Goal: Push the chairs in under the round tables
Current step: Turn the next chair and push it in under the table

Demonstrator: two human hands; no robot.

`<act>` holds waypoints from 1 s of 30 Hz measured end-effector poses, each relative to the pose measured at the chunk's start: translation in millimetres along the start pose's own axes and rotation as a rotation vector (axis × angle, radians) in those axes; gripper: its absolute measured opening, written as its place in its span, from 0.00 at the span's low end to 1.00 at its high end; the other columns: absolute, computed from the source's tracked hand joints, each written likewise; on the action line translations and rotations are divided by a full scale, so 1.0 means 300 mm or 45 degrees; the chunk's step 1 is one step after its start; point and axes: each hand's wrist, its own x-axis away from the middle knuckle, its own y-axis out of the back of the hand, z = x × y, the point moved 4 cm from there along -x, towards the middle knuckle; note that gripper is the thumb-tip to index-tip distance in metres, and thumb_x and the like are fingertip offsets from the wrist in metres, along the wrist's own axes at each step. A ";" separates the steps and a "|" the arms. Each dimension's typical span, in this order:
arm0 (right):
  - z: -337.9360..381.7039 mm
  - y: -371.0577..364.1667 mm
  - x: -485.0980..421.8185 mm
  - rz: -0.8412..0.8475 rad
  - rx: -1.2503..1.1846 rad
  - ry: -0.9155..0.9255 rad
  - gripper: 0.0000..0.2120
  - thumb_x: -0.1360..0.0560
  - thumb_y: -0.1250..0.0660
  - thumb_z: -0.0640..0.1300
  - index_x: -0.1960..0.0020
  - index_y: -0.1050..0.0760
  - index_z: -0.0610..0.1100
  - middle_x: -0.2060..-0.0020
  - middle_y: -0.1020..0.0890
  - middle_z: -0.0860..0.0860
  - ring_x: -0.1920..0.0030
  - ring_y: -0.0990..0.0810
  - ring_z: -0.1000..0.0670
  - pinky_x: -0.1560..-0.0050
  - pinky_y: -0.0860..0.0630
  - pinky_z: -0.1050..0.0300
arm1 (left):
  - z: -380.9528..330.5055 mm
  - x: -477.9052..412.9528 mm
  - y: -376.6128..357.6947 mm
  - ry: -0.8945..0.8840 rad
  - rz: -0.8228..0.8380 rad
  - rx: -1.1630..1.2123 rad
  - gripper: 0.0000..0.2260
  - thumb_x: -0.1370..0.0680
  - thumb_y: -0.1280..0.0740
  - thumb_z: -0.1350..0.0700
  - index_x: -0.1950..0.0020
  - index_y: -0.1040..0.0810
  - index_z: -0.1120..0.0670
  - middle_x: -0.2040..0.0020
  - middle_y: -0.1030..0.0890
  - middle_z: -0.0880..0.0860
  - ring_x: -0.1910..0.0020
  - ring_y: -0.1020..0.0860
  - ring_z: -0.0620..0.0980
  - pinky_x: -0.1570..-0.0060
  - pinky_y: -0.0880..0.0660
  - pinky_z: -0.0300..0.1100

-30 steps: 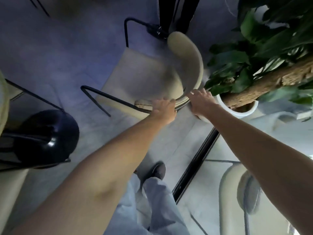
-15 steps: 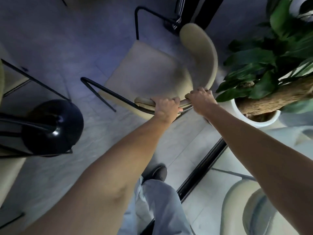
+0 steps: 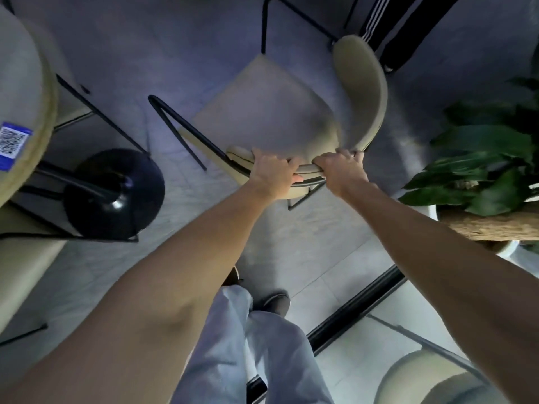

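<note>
Chair (image 3: 262,112) is on the floor and not under the round bench (image 3: 46,91) yet. Its seat is well right of the bench rim, with the bench pedestal (image 3: 113,196) between them.

Delta vs a second ago:
- Left hand (image 3: 272,176) and right hand (image 3: 341,167) were only landing on the backrest (image 3: 364,91). Now the fingers of both are clenched over its lower rim, side by side, left thumb tucked under.
- Backrest was close against the plant pot (image 3: 431,212). Now there is a floor gap, so the chair looks swung off the plant (image 3: 481,158).
- Bench top with its QR sticker (image 3: 13,141) has come into view at left.

Read: grasp done, reposition under way, push-in not started. Camera moves too, so treat the shift as approximate.

Around:
- Second chair (image 3: 20,258) is by the pedestal at left, its black frame near it.
- Someone's striped trouser legs (image 3: 399,33) stand just behind the backrest on the far side.
- Black floor track (image 3: 355,310) runs beside the person's shoes.

Likely snags: chair legs against the pedestal or the neighbouring chair's frame.
</note>
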 end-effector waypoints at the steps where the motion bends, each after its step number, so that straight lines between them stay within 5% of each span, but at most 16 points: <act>1: 0.021 0.013 -0.029 -0.012 0.006 0.021 0.23 0.26 0.40 0.29 0.39 0.25 0.52 0.41 0.20 0.50 0.35 0.29 0.41 0.33 0.40 0.33 | 0.036 -0.007 -0.001 0.020 -0.005 -0.008 0.21 0.17 0.48 0.40 0.31 0.33 0.52 0.43 0.18 0.59 0.43 0.21 0.61 0.35 0.38 0.67; 8: 0.148 0.100 -0.223 -0.006 0.102 0.166 0.20 0.24 0.36 0.34 0.37 0.27 0.53 0.42 0.20 0.50 0.38 0.25 0.42 0.36 0.36 0.33 | 0.265 -0.075 0.002 0.144 0.033 -0.057 0.24 0.17 0.49 0.38 0.28 0.36 0.51 0.38 0.23 0.64 0.39 0.25 0.65 0.34 0.39 0.65; 12: 0.169 0.200 -0.341 -0.045 0.149 0.245 0.18 0.23 0.37 0.36 0.37 0.27 0.53 0.43 0.20 0.52 0.40 0.24 0.44 0.41 0.32 0.41 | 0.382 -0.133 0.044 0.193 -0.036 -0.081 0.23 0.17 0.49 0.38 0.29 0.34 0.51 0.40 0.21 0.63 0.41 0.23 0.62 0.37 0.36 0.60; 15: 0.106 0.264 -0.426 -0.059 0.220 0.385 0.16 0.22 0.37 0.38 0.37 0.26 0.53 0.44 0.18 0.52 0.44 0.22 0.44 0.47 0.28 0.47 | 0.388 -0.198 0.097 0.236 -0.043 0.010 0.23 0.17 0.49 0.39 0.29 0.33 0.51 0.38 0.22 0.61 0.40 0.24 0.61 0.38 0.36 0.57; 24: -0.028 0.269 -0.543 -0.082 0.386 0.709 0.20 0.24 0.32 0.48 0.33 0.27 0.56 0.40 0.18 0.55 0.43 0.21 0.44 0.44 0.31 0.46 | 0.342 -0.324 0.119 0.239 0.017 0.014 0.23 0.18 0.48 0.39 0.30 0.34 0.52 0.40 0.23 0.62 0.44 0.23 0.63 0.43 0.33 0.61; 30: -0.051 0.309 -0.631 0.179 0.318 0.984 0.24 0.25 0.34 0.60 0.31 0.29 0.56 0.38 0.20 0.54 0.38 0.24 0.45 0.39 0.31 0.48 | 0.349 -0.372 0.171 0.320 0.345 0.194 0.28 0.23 0.43 0.35 0.29 0.31 0.49 0.33 0.28 0.57 0.36 0.28 0.61 0.37 0.34 0.61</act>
